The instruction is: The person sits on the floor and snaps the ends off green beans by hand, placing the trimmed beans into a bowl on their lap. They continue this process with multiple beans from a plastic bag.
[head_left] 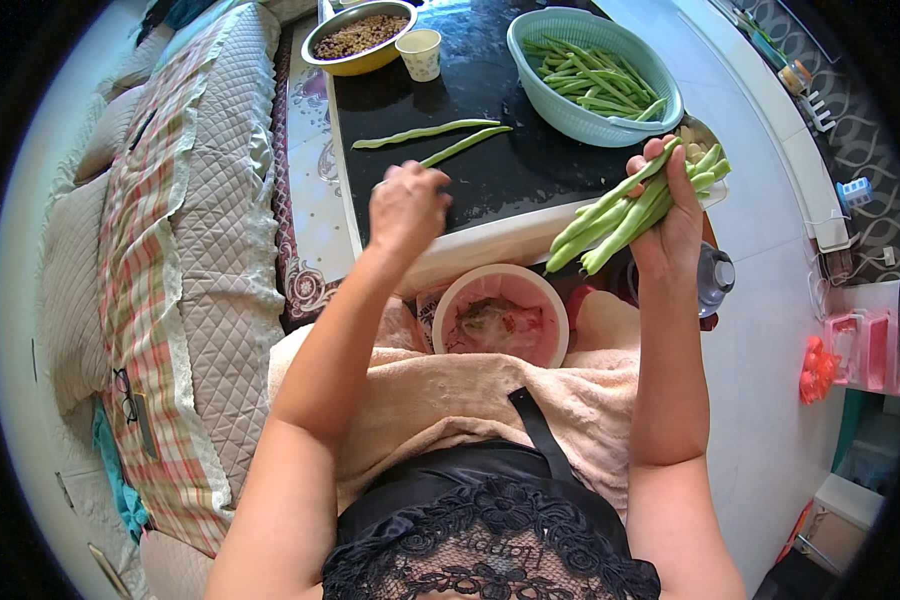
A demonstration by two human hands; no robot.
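Observation:
My left hand [407, 212] is low over the black tabletop with its fingers curled in at the near end of a green bean [467, 144]. That end is hidden behind the fingers, and the rest of the bean points away to the right. Just beyond it another green bean [425, 133] lies flat on the table. Off the table's right corner, my right hand [672, 225] is closed round a bunch of green beans [610, 222], whose ends stick out on both sides of the fingers. Behind that hand, a light blue basket [580, 122] holds many more beans.
A yellow-sided metal bowl [365, 63] of small brown pieces and a paper cup [420, 58] stand at the far left of the table. Between my knees is a pink-lined bin [500, 350]. A plastic bottle [712, 280] is below the right corner; a quilted sofa [210, 230] runs along the left.

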